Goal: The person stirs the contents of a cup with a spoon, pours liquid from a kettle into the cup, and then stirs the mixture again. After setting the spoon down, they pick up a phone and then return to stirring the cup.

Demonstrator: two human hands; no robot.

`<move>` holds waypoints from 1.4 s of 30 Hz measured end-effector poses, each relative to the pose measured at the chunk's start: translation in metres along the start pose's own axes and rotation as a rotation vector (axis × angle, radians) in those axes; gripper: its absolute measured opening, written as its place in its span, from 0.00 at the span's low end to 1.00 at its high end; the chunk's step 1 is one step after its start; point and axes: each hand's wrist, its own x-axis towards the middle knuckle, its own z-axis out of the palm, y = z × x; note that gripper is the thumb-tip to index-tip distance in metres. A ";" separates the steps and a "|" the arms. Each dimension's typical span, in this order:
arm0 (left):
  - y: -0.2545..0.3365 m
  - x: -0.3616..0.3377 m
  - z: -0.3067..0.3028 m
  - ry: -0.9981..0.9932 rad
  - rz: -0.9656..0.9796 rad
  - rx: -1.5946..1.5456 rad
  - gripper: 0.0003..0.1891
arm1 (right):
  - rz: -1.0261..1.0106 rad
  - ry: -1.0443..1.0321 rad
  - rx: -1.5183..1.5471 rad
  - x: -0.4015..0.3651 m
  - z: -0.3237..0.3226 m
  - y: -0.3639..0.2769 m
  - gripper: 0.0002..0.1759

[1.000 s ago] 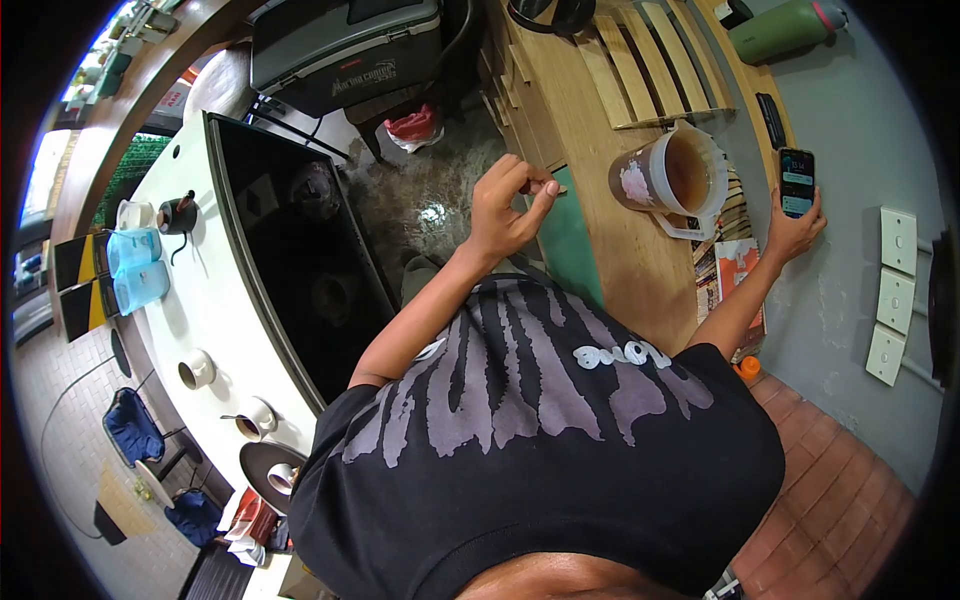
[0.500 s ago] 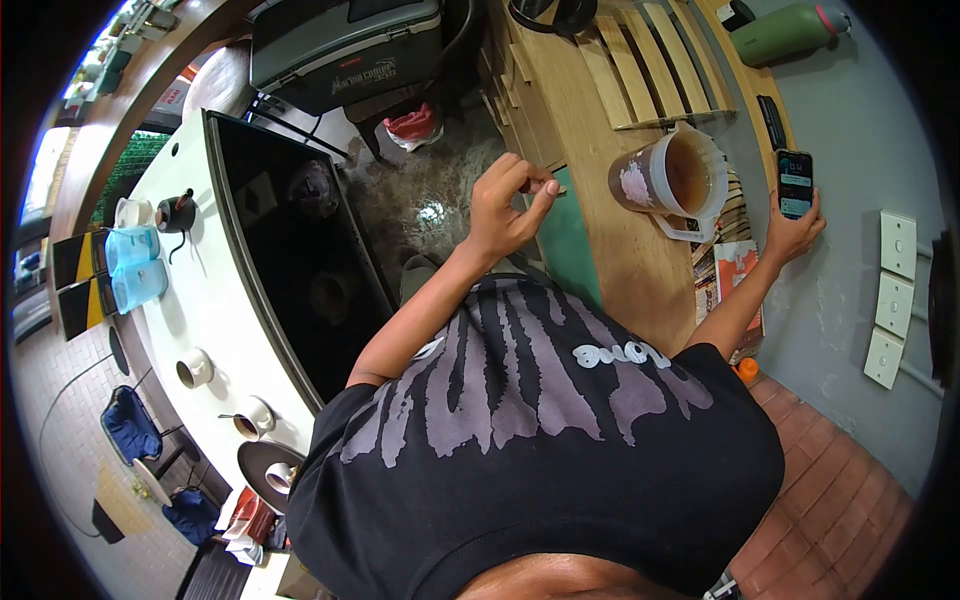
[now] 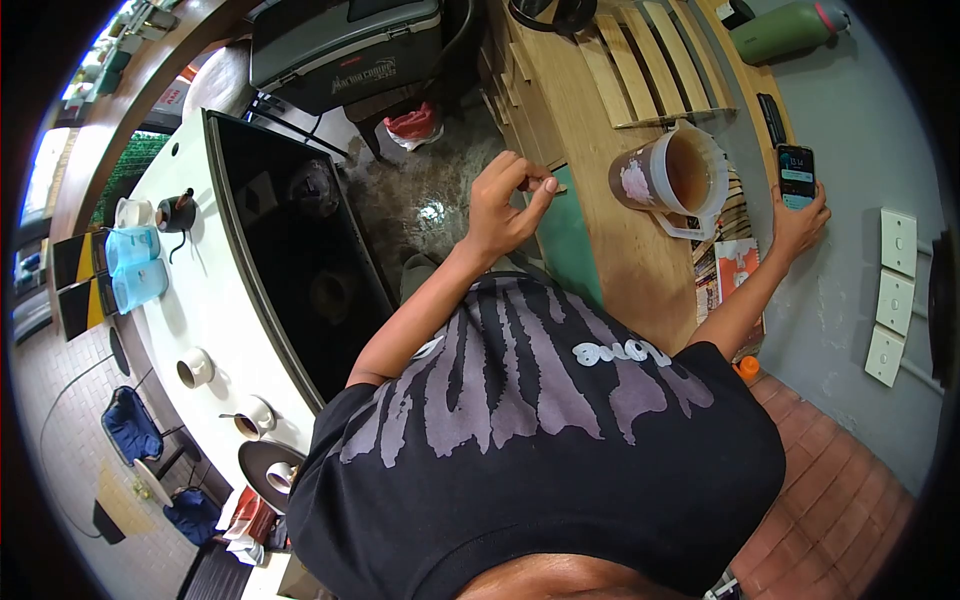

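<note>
My right hand [image 3: 800,222] grips a smartphone [image 3: 796,172] along its lower edges, with the screen lit. The phone is beside the grey wall, close to a black object on the wooden ledge. Over the green panel by the wooden table's edge, my left hand [image 3: 508,200] is raised with thumb and index finger together. A tiny tan bit may show at its fingertips, too small to name. Between my hands, a translucent plastic jug [image 3: 690,175] of brown liquid stands on the wooden table [image 3: 640,270], with a patterned brown container against its side.
A wooden slatted rack [image 3: 655,65] lies beyond the jug, with a green bottle [image 3: 790,35] on the ledge. On my left is a white counter [image 3: 200,290] with mugs [image 3: 195,368] and blue containers [image 3: 135,268]. A cooler box [image 3: 345,55] stands ahead; light switches [image 3: 890,300] line the wall.
My right hand and the phone have shifted very slightly, away from me, and the screen shows a somewhat different display. My left hand stays nearly still.
</note>
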 end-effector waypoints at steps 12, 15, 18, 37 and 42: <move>0.001 -0.001 -0.002 0.008 -0.003 0.015 0.05 | 0.056 -0.074 0.095 0.001 0.002 0.000 0.48; -0.002 -0.003 -0.003 0.017 0.000 0.027 0.05 | 0.037 0.021 0.076 0.003 0.016 0.017 0.46; -0.002 -0.002 -0.005 0.026 0.001 0.042 0.05 | 0.051 -0.034 0.110 0.005 0.025 0.032 0.46; 0.000 -0.003 -0.019 0.067 -0.016 0.091 0.05 | -0.137 -0.416 0.341 0.003 0.071 0.084 0.35; 0.001 -0.008 -0.023 0.087 -0.030 0.107 0.04 | -0.155 -0.333 0.230 -0.007 0.068 0.076 0.30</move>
